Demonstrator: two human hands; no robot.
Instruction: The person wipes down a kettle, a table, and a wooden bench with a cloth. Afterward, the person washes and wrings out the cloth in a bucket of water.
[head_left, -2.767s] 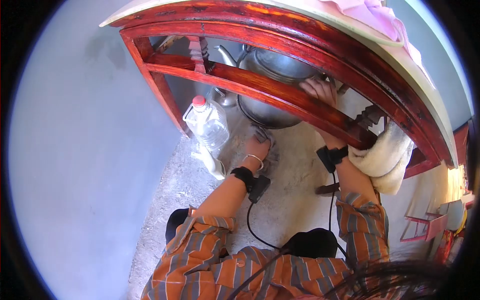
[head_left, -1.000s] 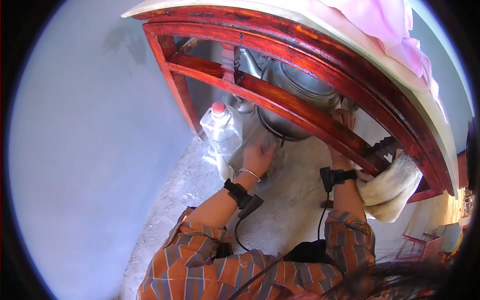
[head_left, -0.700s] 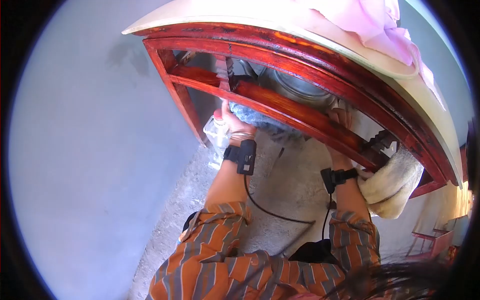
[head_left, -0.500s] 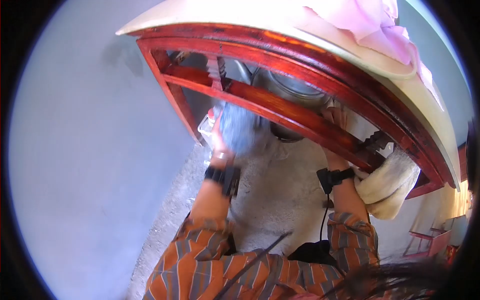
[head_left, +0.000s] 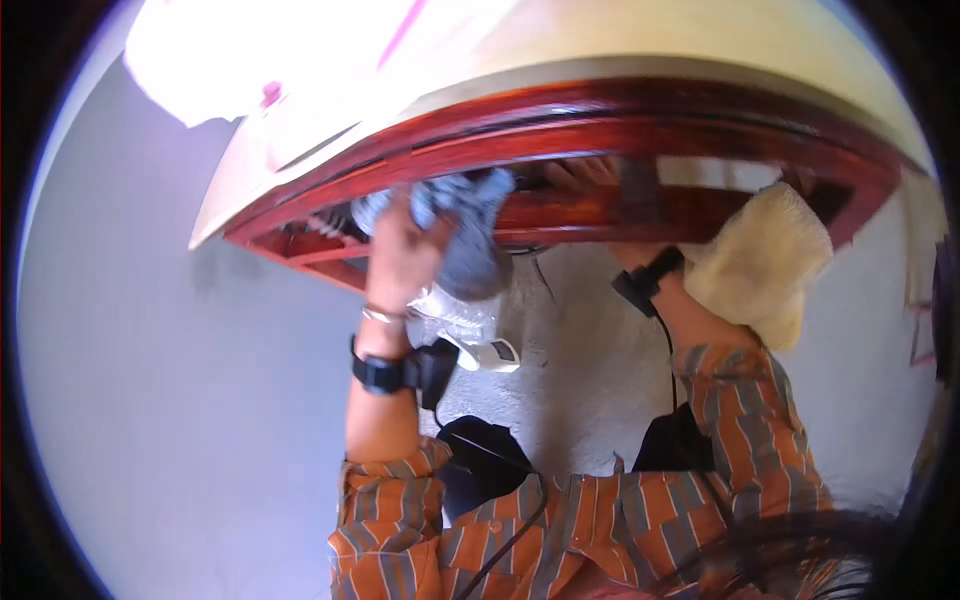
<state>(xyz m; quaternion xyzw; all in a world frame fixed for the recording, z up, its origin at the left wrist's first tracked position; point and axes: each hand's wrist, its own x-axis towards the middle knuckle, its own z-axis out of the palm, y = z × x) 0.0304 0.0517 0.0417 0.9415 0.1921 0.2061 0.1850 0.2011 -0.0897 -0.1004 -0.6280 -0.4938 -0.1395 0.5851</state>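
Note:
My left hand (head_left: 405, 255) is closed on a crumpled blue-grey cloth (head_left: 465, 235), which lies against the red wooden rail (head_left: 560, 213) of a table frame. My right hand (head_left: 588, 172) reaches behind that rail. Its fingers show in part through the gap above, and the rail hides the rest, so their grip is unclear. Right of my right wrist, a cream cloth (head_left: 768, 255) hangs over the rail.
The pale tabletop (head_left: 640, 35) overhangs the red frame. A bright pink-and-white cloth (head_left: 210, 60) lies on its left. Below the blue-grey cloth are clear plastic (head_left: 455, 312) and a white plastic object (head_left: 485, 355) on the concrete floor.
My view has shifted. My left hand has brought the blue-grey cloth up to the rail from below it. The steel pot seen under the table earlier is now hidden.

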